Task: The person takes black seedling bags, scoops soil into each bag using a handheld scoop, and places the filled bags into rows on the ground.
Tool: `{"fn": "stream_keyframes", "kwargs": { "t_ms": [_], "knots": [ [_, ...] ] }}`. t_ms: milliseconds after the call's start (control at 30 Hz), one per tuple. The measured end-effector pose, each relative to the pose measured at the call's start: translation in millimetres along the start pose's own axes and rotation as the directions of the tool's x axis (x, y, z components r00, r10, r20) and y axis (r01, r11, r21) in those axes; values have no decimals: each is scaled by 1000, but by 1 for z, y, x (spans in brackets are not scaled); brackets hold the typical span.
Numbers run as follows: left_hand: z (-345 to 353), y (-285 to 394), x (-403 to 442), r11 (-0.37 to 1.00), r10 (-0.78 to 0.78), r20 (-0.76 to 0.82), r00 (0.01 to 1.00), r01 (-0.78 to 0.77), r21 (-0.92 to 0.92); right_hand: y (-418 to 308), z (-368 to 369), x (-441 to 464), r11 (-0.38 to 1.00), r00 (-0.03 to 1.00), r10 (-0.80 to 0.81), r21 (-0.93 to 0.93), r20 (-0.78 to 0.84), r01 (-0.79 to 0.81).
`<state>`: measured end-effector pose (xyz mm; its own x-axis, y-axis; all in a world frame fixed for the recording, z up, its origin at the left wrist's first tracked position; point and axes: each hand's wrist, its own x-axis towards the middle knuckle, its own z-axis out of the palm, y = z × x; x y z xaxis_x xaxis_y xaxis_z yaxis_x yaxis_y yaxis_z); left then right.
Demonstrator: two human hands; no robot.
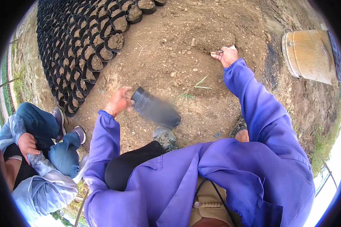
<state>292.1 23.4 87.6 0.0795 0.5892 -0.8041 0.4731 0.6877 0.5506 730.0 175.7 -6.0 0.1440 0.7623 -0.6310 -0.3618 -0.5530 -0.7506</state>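
Observation:
My left hand (120,101) is closed at the rim end of a black plastic nursery pot (157,108), which slants down to the right above the soil and is smeared by motion. Farther out on the right, my right hand (227,56) is closed low over the loose brown soil (212,41). A thin greyish piece shows at its fingers, too small to name; anything beyond it is hidden. At the upper left stand rows of black pots (96,62), many filled with soil.
A stained bucket (310,55) lies on its side at the upper right. Another person (45,162) sits low at my left, one hand on the lap. A green sprig (189,90) lies on the soil between my hands. My shoe (165,138) shows below the pot.

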Motion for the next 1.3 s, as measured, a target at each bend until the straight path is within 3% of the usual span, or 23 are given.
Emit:
{"fn": "stream_keyframes", "kwargs": {
  "t_ms": [33,67,167,200,300,333,400,533,600,633,667,767,833,900,933,1033,1067,1133,1233,1267,1300],
  "knots": [
    [10,-12,2,999,1,18,1000,-2,45,-1,-2,-6,1000,996,25,-16,85,-24],
    [14,-17,2,996,4,38,999,-7,89,-5,8,-20,999,998,19,-33,64,-17],
    [10,-13,0,909,270,-148,951,-202,365,-3,33,-52,998,992,50,-55,116,-44],
    [9,3,-8,917,324,-204,924,-254,307,-2,40,-58,996,986,68,-60,151,-60],
    [12,18,-5,786,582,-427,692,-344,514,3,70,-74,990,932,135,-72,335,-118],
    [15,23,-2,734,652,-419,632,-387,558,2,83,-82,991,924,129,-73,361,-110],
    [26,32,2,659,743,-408,531,-475,583,0,112,-102,990,908,89,-140,411,-34],
    [45,29,24,571,811,-337,479,-521,634,-5,160,-134,928,820,-52,-275,569,250],
    [50,29,27,491,845,-263,465,-483,725,17,172,-135,717,791,-205,-462,576,522],
    [51,27,29,467,852,-247,461,-460,755,26,178,-135,567,758,-275,-537,591,624],
    [53,25,32,442,858,-228,460,-437,783,23,185,-147,333,718,-319,-636,619,696],
    [54,19,37,384,867,-179,465,-396,834,39,178,-133,293,592,-519,-522,617,801],
    [52,17,39,418,833,-187,520,-373,828,37,162,-123,669,763,-429,-397,484,628],
    [51,21,45,504,763,-220,608,-346,791,24,137,-120,938,904,-225,-169,363,302],
    [48,23,46,570,699,-218,682,-346,745,26,123,-118,966,957,-122,-190,263,175],
    [43,38,53,645,696,-287,658,-396,654,41,88,-111,964,974,210,-186,82,-192],
    [43,49,51,697,646,-295,704,-387,603,48,82,-111,959,958,270,-112,101,-259],
    [40,68,62,729,660,-393,640,-420,540,56,77,-99,921,917,379,40,127,-387],
    [24,92,93,747,663,-535,524,-414,520,58,71,-46,910,943,326,250,64,-331],
    [14,95,112,783,618,-575,537,-347,517,40,75,-35,845,918,384,437,-96,-308],
    [3,95,133,815,570,-614,546,-280,508,40,57,-6,833,939,331,495,-91,-246]
  ]
}}
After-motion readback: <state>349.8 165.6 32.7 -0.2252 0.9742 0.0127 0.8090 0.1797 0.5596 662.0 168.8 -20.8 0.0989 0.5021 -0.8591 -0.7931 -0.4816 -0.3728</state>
